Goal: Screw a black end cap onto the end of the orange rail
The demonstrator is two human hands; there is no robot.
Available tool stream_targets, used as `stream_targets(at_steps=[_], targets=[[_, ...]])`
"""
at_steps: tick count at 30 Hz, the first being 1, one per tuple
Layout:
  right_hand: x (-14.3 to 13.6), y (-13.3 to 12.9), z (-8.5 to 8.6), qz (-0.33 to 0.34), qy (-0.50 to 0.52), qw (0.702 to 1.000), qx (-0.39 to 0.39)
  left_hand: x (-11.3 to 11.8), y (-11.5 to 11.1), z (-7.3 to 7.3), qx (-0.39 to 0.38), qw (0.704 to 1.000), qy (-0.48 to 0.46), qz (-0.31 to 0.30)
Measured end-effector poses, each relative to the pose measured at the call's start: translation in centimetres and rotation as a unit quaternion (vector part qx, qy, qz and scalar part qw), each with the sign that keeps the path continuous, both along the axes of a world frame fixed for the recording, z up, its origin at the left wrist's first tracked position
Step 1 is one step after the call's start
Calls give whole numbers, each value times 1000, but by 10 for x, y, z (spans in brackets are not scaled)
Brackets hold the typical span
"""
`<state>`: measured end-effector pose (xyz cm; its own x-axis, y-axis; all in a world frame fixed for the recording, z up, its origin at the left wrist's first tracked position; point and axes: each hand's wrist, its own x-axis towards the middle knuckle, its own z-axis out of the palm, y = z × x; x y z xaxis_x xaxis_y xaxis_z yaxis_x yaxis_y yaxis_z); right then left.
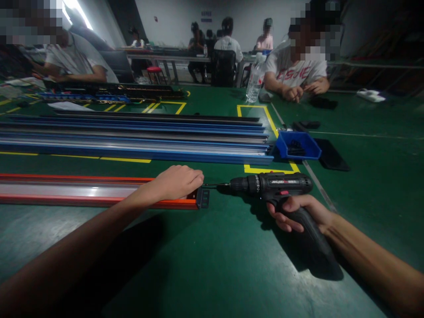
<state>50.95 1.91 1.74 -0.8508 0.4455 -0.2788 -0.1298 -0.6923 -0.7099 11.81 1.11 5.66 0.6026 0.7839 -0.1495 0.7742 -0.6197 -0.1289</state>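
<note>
Pressing a curled left hand (177, 182) down over the right-hand end of a long orange-edged metal rail with a pale inner channel (79, 190), lying lengthwise on a broad green tabletop (198, 265) and running out of view at the left. Gripping a black pistol-shaped power drill (285, 182) in a closed right hand (291, 212), with fingers wrapped around the handle. Holding the two hands apart, linked only by a long, thin metal bit (218, 184) pointing from the chuck toward the left fingers. Cannot tell the left hand's exact grip, with its fingertips hidden underneath. Showing, as already done, a dark slotted end cap (204, 198) in place against the rail's right end. Judging from the aligned bit, probably partway through fastening at this end; cannot tell the seating of any screw behind the left fingers, nor the bit's contact with one. Cannot judge the rail's far end either, beyond the edge of view. Lying beyond, untouched by either hand, a row of long blue and black metal rails (149, 145), too blurred at the ends to count as finished or unfinished. Standing just beside those ends, an open blue plastic bin (309, 153) with small black parts (296, 146) inside, apparently available for more work.
</note>
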Motion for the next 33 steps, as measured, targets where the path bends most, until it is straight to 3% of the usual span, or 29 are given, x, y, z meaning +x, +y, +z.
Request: stream_targets(at_steps=[28,33], targets=[[-2,0,1,0,-2,1000,0,-4,3,-6,3,998,-59,17],[-2,1,1,7,4,1000,1,-4,1,-4,-1,999,-52,-8]])
